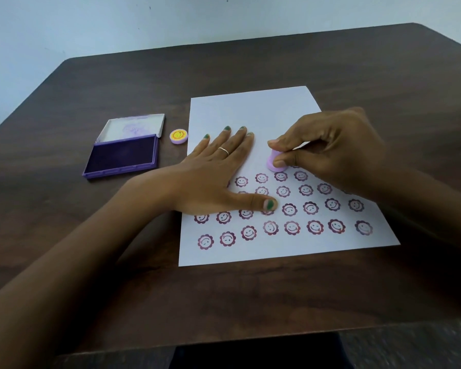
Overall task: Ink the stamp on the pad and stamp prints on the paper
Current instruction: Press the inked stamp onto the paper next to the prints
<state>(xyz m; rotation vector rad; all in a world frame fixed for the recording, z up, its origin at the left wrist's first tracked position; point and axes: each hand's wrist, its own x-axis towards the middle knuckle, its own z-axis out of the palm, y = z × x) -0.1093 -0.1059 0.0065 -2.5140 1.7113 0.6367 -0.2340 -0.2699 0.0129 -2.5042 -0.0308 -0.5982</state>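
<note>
A white paper [253,110] lies on the dark wooden table, its near half covered with several rows of purple smiley-flower prints [292,227]. My right hand [336,150] pinches a small lilac stamp [273,165] between thumb and fingers, its base down on the paper just beyond the farthest row of prints. My left hand [218,171] lies flat on the paper's left side, fingers spread, thumb across some prints. An open purple ink pad [121,155] with its lid folded back sits left of the paper.
A small round lilac cap with a yellow smiley sticker [179,136] rests between the ink pad and the paper. The table [250,302] ends at a near edge close to my body, and a pale wall stands behind its far edge.
</note>
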